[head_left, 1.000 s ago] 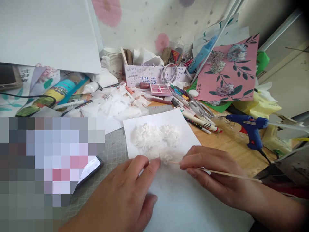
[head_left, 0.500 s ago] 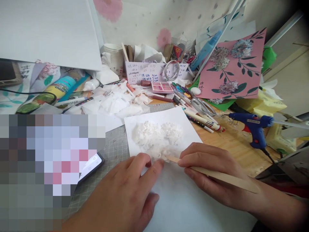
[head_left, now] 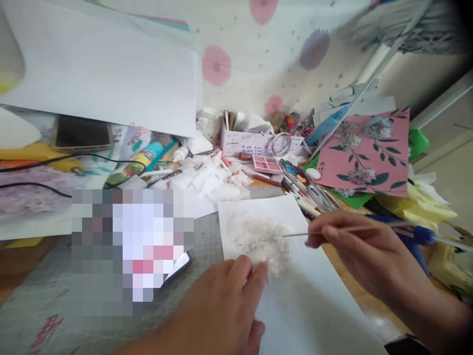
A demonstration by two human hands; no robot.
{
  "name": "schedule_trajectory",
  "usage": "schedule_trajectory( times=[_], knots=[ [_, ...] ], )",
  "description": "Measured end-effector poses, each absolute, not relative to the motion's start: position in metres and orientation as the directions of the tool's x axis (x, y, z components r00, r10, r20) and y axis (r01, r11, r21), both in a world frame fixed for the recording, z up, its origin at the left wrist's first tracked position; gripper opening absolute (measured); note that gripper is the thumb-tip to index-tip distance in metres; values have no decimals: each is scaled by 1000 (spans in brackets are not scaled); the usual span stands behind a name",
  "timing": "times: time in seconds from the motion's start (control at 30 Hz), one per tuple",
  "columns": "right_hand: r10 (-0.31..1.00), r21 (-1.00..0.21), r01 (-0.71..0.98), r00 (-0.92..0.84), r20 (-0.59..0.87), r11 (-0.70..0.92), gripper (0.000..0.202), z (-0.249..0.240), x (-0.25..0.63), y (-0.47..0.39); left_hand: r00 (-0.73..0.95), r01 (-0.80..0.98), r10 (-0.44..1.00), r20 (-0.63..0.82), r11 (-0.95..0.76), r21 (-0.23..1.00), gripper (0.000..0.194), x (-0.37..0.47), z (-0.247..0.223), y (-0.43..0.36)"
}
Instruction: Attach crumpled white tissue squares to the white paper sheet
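White fluffy paper flowers sit in a clump on a sheet of white paper, blurred by motion. My left hand lies at the near edge of the clump with fingers stretched out, the fingertips touching the sheet beside the lowest flower. Between the fingers of my right hand is a thin wooden craft stick, seen edge-on and held nearly level. Its tip points left over the right side of the flowers; whether it touches them I cannot tell.
Under the sheet's left side lies a grey cutting mat with a phone, partly pixelated. Behind are paper scraps, a pink palette and scissors. A blue glue gun lies right, beneath a pink flower picture.
The camera view has swung up and left. My right hand has raised the stick from the lowest flower and turned it edge-on. My left hand stays by the flowers.
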State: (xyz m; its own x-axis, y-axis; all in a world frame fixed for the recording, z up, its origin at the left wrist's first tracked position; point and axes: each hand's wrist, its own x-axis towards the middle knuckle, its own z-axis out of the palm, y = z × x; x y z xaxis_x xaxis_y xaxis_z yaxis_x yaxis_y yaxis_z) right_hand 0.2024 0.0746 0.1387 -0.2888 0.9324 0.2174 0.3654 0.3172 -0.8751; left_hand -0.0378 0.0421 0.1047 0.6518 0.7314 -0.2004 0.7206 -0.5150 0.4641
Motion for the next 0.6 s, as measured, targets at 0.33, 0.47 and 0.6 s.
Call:
schedule_trajectory(
  times=[0.33,0.47,0.6],
  knots=[
    [729,-431,639,-681,66,637,16,153,93,198,697,670,711,-90,-602,434,64,-40,92,44],
    [648,-256,645,-757,-85,720,32,142,73,213,705,659,704,-84,-607,444,64,-40,91,46],
    [650,-149,663,-748,-132,734,20,131,66,213,717,651,693,-76,-625,431,62,-40,90,48]
  ],
)
